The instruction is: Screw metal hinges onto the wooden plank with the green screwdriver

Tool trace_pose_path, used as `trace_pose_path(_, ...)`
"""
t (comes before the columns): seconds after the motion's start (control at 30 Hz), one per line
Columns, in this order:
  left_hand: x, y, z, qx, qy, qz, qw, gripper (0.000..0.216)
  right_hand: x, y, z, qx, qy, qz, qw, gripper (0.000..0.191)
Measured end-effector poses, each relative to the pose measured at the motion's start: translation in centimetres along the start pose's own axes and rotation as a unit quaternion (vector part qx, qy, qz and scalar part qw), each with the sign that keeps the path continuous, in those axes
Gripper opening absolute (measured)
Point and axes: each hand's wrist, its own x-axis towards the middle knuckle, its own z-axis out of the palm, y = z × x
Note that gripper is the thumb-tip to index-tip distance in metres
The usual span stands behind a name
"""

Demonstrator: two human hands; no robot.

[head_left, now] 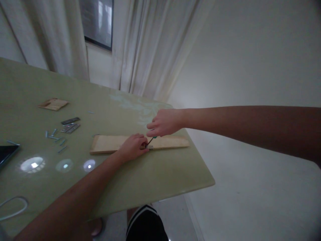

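A home room: curtains [147,50], window [99,21], green table [150,174].

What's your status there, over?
Right hand grips screwdriver, tip at wooden plank. Left hand rests on plank beside tip. Screws, brackets lie apart.

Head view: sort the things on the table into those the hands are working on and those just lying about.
In hand: wooden board, steadied by the left hand; green-handled screwdriver, gripped by the right hand, tip at the board.
Lying about: metal plates, loose screws, small wooden piece, dark flat device, white cable loop.
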Motion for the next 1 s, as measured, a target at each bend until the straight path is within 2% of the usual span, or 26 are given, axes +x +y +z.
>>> trace_pose_path(0.03, 0.0, 0.0, 0.0, 0.002, -0.002, -0.002, 1.000, 0.014, 0.0, -0.1, 0.1, 0.004, -0.003, 0.008, 1.000, 0.026)
trace_pose_path(0.1, 0.0, 0.0, 0.1, 0.006, -0.007, -0.004, 1.000, 0.013, 0.3, -0.3, 0.5, 0.088, -0.024, 0.133, 0.987, 0.025)
trace_pose_path(0.17, 0.0, -0.1, 0.1, 0.009, -0.013, -0.005, 1.000, 0.014, 0.7, -0.5, 0.9, 0.194, -0.069, 0.274, 0.939, 0.037)
trace_pose_path(0.23, 0.0, -0.2, 0.2, 0.010, -0.017, -0.004, 1.000, 0.015, 0.7, -0.9, 1.3, 0.251, -0.106, 0.337, 0.901, 0.046)
trace_pose_path(0.27, 0.0, -0.2, 0.2, 0.011, -0.018, -0.004, 1.000, 0.015, 0.5, -1.1, 1.5, 0.252, -0.106, 0.339, 0.900, 0.048)
trace_pose_path(0.33, 0.0, -0.3, 0.3, 0.012, -0.018, -0.002, 1.000, 0.015, -0.2, -1.4, 1.5, 0.207, -0.076, 0.302, 0.927, 0.045)
trace_pose_path(0.43, 0.0, -0.5, 0.4, 0.015, -0.016, 0.002, 1.000, 0.016, -1.3, -1.2, 1.1, 0.068, -0.033, 0.145, 0.986, 0.045)
trace_pose_path(0.5, 0.0, -0.6, 0.4, 0.017, -0.015, 0.004, 1.000, 0.016, -1.6, -0.9, 0.8, -0.006, -0.025, 0.058, 0.998, 0.031)
trace_pose_path(0.53, 0.0, -0.6, 0.4, 0.018, -0.015, 0.004, 1.000, 0.016, -1.6, -0.7, 0.7, -0.020, -0.024, 0.048, 0.998, 0.025)
trace_pose_path(0.57, 0.1, -0.6, 0.4, 0.019, -0.015, 0.004, 1.000, 0.016, -1.4, -0.5, 0.7, -0.013, -0.023, 0.064, 0.998, 0.022)
trace_pose_path(0.63, 0.1, -0.6, 0.4, 0.019, -0.018, 0.003, 1.000, 0.016, -0.8, -0.4, 0.8, 0.075, -0.046, 0.158, 0.983, 0.030)
trace_pose_path(0.7, 0.1, -0.6, 0.3, 0.018, -0.020, 0.002, 1.000, 0.016, -0.3, -0.4, 1.1, 0.184, -0.086, 0.254, 0.946, 0.042)
trace_pose_path(0.77, 0.1, -0.6, 0.3, 0.017, -0.020, 0.002, 1.000, 0.016, -0.2, -0.6, 1.4, 0.242, -0.114, 0.298, 0.916, 0.049)
trace_pose_path(0.8, 0.1, -0.6, 0.3, 0.017, -0.019, 0.003, 1.000, 0.016, -0.5, -0.6, 1.5, 0.239, -0.109, 0.299, 0.918, 0.048)
trace_pose_path(0.87, 0.1, -0.6, 0.4, 0.017, -0.017, 0.005, 1.000, 0.015, -1.3, -0.7, 1.6, 0.179, -0.072, 0.248, 0.949, 0.043)
trace_pose_path(0.93, 0.0, -0.7, 0.5, 0.017, -0.015, 0.006, 1.000, 0.015, -2.2, -0.7, 1.5, 0.077, -0.030, 0.129, 0.988, 0.038)
trace_pose_path(1.0, 0.0, -0.7, 0.6, 0.016, -0.014, 0.005, 1.000, 0.014, -2.4, -0.7, 1.5, -0.001, -0.011, 0.015, 1.000, 0.030)
